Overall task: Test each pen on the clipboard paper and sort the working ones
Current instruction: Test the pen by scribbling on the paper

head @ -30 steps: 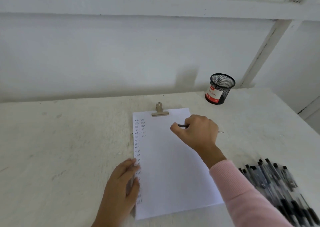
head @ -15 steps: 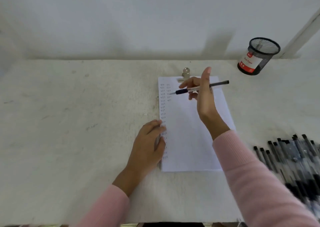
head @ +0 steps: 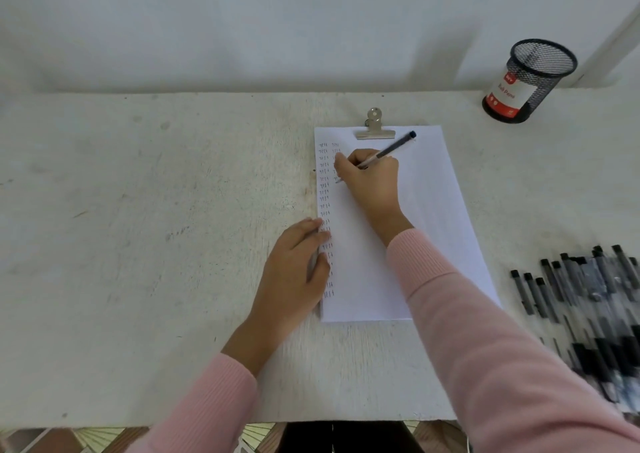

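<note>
Tabletop (head: 156, 245), white and scuffed, carries the clipboard paper (head: 436, 231). Right of the paper lies a heap of pens (head: 588, 307); beyond its far right corner, a mesh cup (head: 533, 78). Left hand (head: 294, 272) presses flat on the paper's left edge; right hand (head: 374, 182) pinches a pen (head: 394, 148), tip at its upper left.

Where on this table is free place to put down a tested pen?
The widest bare stretch of the table lies left of the paper and the left hand. A smaller patch lies between the paper's right edge, the mesh cup and the pile of pens. That pile crowds the near right side.
</note>
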